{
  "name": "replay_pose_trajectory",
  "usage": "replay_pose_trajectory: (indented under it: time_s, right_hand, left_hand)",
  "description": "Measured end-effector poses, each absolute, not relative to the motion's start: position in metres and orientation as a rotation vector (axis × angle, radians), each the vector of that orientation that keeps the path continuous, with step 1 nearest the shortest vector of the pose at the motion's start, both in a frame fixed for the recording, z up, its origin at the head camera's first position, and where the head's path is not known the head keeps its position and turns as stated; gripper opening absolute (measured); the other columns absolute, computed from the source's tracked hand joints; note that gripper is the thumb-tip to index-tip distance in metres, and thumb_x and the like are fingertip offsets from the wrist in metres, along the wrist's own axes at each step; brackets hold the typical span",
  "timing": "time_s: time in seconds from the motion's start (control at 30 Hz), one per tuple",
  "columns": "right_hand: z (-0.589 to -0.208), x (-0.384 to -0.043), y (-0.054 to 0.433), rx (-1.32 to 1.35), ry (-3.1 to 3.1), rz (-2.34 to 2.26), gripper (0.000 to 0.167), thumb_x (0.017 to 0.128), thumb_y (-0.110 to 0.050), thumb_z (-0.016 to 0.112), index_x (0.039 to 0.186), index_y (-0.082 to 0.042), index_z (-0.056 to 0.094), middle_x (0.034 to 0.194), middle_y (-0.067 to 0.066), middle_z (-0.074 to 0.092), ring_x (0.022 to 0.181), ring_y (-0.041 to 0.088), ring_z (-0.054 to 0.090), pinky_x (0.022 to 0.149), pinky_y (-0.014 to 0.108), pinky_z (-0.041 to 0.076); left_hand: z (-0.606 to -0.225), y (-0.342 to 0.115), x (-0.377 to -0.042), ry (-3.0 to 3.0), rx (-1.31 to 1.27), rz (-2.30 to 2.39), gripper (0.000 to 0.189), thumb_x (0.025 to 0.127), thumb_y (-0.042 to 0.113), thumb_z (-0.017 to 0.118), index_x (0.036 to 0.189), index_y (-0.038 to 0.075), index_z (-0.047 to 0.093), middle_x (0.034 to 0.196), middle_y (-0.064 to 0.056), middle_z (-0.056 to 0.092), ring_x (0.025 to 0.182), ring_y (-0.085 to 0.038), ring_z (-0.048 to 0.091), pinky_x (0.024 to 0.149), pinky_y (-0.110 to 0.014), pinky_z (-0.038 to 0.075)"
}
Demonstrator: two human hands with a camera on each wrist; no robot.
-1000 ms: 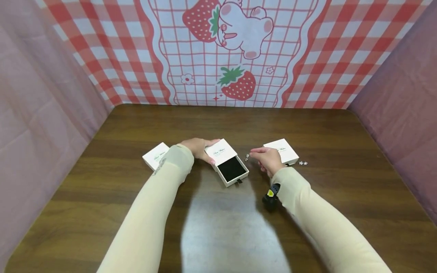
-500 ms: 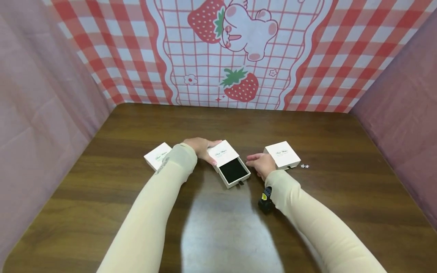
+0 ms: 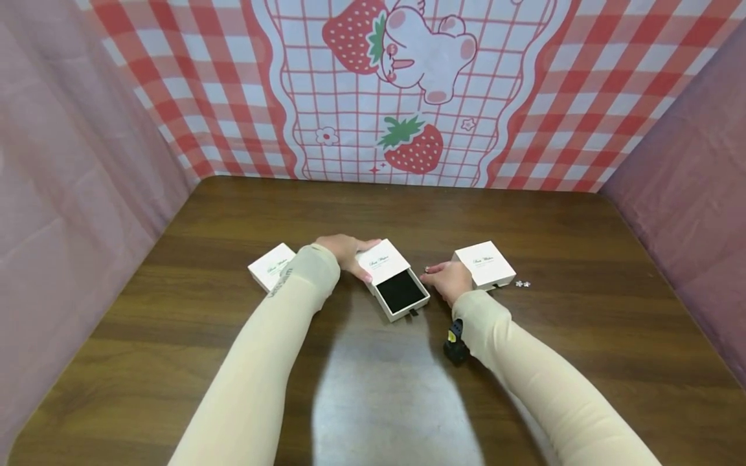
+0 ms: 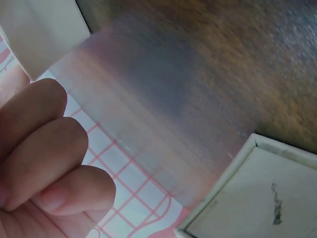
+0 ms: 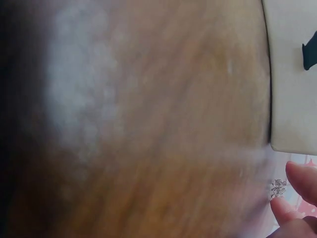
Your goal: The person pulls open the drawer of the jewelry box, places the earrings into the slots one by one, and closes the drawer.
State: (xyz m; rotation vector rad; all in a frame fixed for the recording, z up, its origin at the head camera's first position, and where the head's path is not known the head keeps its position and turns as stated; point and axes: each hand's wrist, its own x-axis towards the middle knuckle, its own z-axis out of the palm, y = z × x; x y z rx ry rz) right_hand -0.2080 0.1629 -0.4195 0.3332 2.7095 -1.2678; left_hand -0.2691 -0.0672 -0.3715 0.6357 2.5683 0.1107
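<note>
My left hand grips the white sleeve of the middle jewelry box. Its drawer is slid partly out, showing a black pad and a black ribbon tab. In the left wrist view, curled fingers lie beside a corner of this box. My right hand is low over the table, to the right of the drawer. In the right wrist view, its thumb and index finger close around small sparkling earrings. Whether these are lifted off the table cannot be made out.
Another white box lies left, partly behind my left sleeve. A third box sits right of my right hand, with small flower-shaped earrings beside it. Everything rests on a brown wooden table; a checked cloth hangs behind.
My right hand has moved left and slightly down, and its fingertips have come to the earrings beside the drawer. My left hand keeps its grip on the middle box. The head view has shifted slightly.
</note>
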Motion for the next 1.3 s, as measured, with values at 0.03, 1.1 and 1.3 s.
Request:
replay_pose_trajectory:
  time_s: [0.03,1.1,1.3]
  right_hand:
    - [-0.4193,-0.2082,0.163,0.322,2.74,-1.221,0.028,0.077,-0.018,0.076,0.095,0.003,0.074,0.07,0.007,0.068,0.052,0.014,0.051,0.052,0.025,0.042]
    - [-0.4147,-0.2119,0.1653,0.11,2.854,-0.898,0.021,0.079,-0.016,0.073,0.091,0.001,0.075,0.098,0.016,0.071,0.097,0.034,0.063,0.087,0.042,0.046]
    - [-0.4094,-0.209,0.1692,-0.046,2.882,-0.839,0.019,0.081,-0.015,0.072,0.088,0.003,0.075,0.092,0.016,0.072,0.092,0.033,0.064,0.083,0.041,0.048]
  left_hand:
    - [-0.3709,-0.0672,-0.2686,2.567,0.639,0.111,0.097,0.075,0.059,0.072,0.153,0.037,0.019,0.147,-0.01,0.042,0.129,-0.025,0.044,0.096,-0.042,0.042]
    - [-0.3687,-0.0679,-0.2681,2.561,0.653,0.117,0.096,0.077,0.058,0.072,0.153,0.035,0.018,0.147,-0.011,0.041,0.13,-0.026,0.044,0.097,-0.042,0.041]
    - [-0.3707,-0.0679,-0.269,2.556,0.655,0.122,0.096,0.077,0.057,0.072,0.153,0.034,0.018,0.147,-0.011,0.041,0.13,-0.026,0.044,0.099,-0.04,0.041]
